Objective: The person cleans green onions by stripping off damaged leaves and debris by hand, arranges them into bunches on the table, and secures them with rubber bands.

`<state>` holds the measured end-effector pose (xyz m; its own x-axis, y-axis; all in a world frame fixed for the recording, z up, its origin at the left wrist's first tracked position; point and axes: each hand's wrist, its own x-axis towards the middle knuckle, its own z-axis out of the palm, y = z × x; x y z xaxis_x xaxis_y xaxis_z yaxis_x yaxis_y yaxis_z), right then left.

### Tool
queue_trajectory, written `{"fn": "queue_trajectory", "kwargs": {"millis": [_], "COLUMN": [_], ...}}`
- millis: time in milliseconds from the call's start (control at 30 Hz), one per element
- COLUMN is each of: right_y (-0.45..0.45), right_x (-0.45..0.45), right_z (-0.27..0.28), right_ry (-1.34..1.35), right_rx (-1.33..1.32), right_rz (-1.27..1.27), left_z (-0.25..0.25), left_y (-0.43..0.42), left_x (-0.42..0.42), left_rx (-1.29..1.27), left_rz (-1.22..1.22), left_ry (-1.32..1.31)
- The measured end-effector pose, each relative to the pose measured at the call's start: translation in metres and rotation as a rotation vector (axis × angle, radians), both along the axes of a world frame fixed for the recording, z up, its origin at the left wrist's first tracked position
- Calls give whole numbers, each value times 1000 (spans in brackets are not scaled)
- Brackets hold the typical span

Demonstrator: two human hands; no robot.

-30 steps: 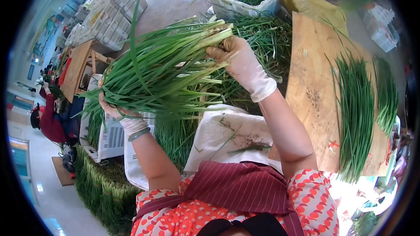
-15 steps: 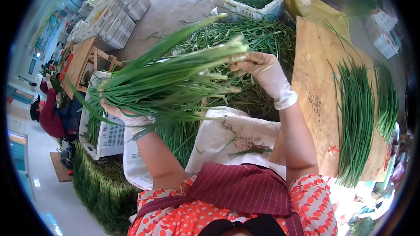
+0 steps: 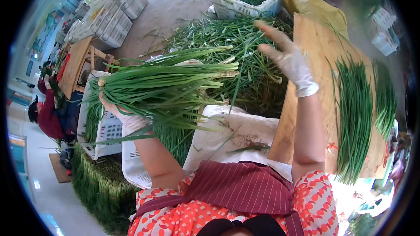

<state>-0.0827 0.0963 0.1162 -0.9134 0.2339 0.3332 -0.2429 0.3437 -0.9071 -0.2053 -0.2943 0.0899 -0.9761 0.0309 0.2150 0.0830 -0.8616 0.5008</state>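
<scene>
My left hand [image 3: 124, 113], in a pale glove with bare fingertips, grips a bunch of long green stalks [image 3: 166, 83] near its leafy end. The pale stem ends point right, over a heap of loose green leaves [image 3: 227, 39]. My right hand [image 3: 286, 57], gloved too, is raised at the right of the heap with its fingers apart and nothing in them. Below the bunch lies a white cloth [image 3: 236, 133] with dirt and a few loose leaves on it.
A wooden board [image 3: 313, 91] at the right bears a bundle of green stalks [image 3: 354, 118]. A white crate [image 3: 245, 11] of greens stands at the top. Tied bundles [image 3: 105, 183] stand lower left. Another person [image 3: 50, 116] is at the far left; white crates [image 3: 109, 22] are stacked behind.
My right hand has come off the stem ends, moved to the right and opened. My left hand still holds the bunch, which has sunk slightly and spread less upward.
</scene>
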Motion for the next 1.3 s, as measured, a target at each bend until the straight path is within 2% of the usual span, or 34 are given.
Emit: {"fn": "queue_trajectory", "kwargs": {"millis": [67, 200, 300, 333, 400, 467, 533, 567, 600, 633, 667, 767, 833, 867, 933, 967, 1033, 1067, 1133, 1200, 1233, 1267, 1300], "right_y": [-30, -56, -59, -62, -70, -74, -77, -82, -82, -82, -82, -77, -64, -53, -22, -17, -17, -16, -39, -52, -57, -60, -64], "right_x": [-12, -33, -38, -37, -34, -38, -40, -35, -34, -32, -30, -25, -22, -26, -33, -39, -45, -45, -39, -47, -52, -54, -56], "right_z": [7, -9, -11, -14, -17, -31, -34, -35, -34, -34, -33, -32, -33, -39, -56, -64, -60, -57, -16, -11, -9, -12, -16], "right_ry": [126, 30, 312, 308, 306, 346, 274, 103, 102, 26, -52, -8, 22, 57, -109, -110, 136, 133, 249, -33, -351, -351, -272], "right_rx": [243, 254, 412, 411, 696, 669, 414, -282, -281, -472, -663, -641, -667, -825, -490, -488, 194, 196, 239, 217, 3, 2, -125], "right_rz": [172, 235, 16, 18, -56, -55, 2, 191, 194, 210, 224, 153, 23, 25, -110, -108, -520, -521, -28, 237, 261, 262, 225], "left_z": [-5, 6, 14, 14, 7, 1, 4, 6, 9, 11, 7, -1, 9, 7, 3, 3, 13, 15, 16, 12, 11, 11, 13], "left_y": [-2, 7, 10, 9, 1, -1, 3, 5, 10, 12, 8, 0, 7, 5, -2, -1, 10, 15, 22, 22, 21, 19, 17], "left_x": [-7, 6, 15, 15, 8, 1, 0, 2, 4, 5, 2, -4, 2, 2, 3, 4, 11, 12, 15, 11, 9, 10, 12], "left_rx": [66, -72, -138, -142, -90, -29, 91, 93, 154, 213, 213, 197, 194, 195, 135, 136, 192, 193, 182, 221, 261, 260, 164], "left_rz": [-83, 25, 87, 87, 30, -27, -24, -21, -118, -219, -220, -141, -283, -282, -215, -212, -250, -251, -331, -305, -274, -274, -256], "left_ry": [60, 46, 14, 18, 54, 97, 150, 151, 194, 236, 234, 94, 213, 213, 233, 233, 247, 244, 289, 275, 265, 264, 275]}}
